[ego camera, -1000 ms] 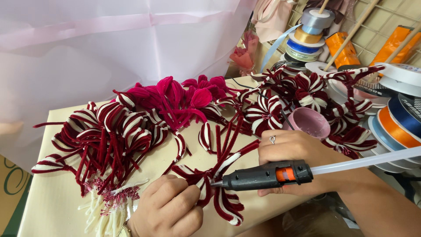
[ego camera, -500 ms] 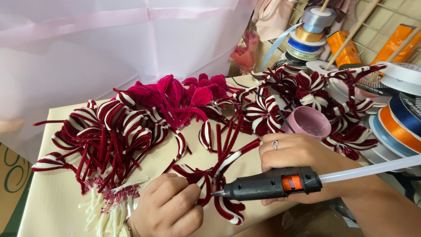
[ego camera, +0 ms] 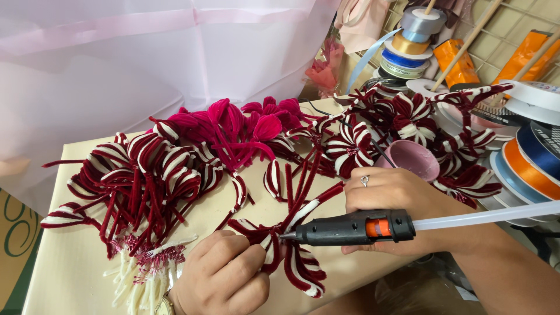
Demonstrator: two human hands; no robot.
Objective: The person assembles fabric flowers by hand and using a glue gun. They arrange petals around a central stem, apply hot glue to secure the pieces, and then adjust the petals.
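My right hand (ego camera: 402, 198), a ring on one finger, grips a black glue gun (ego camera: 350, 228) with an orange trigger and a clear glue stick out the back. Its nozzle points left and touches a dark red and white fuzzy-wire flower (ego camera: 289, 256) near the table's front edge. My left hand (ego camera: 224, 280) pinches that flower at its centre, just left of the nozzle.
Several striped red and white wire petals (ego camera: 146, 175) and magenta ones (ego camera: 245, 125) cover the beige table (ego camera: 76, 274). A pink cup (ego camera: 411, 158) stands behind my right hand. Ribbon spools (ego camera: 525, 169) are stacked at right, more (ego camera: 408, 44) at the back. Pale pink sheeting (ego camera: 116, 58) hangs behind.
The glue gun has drifted slightly down and left, bringing its nozzle onto the flower. My left hand stays closed on the flower.
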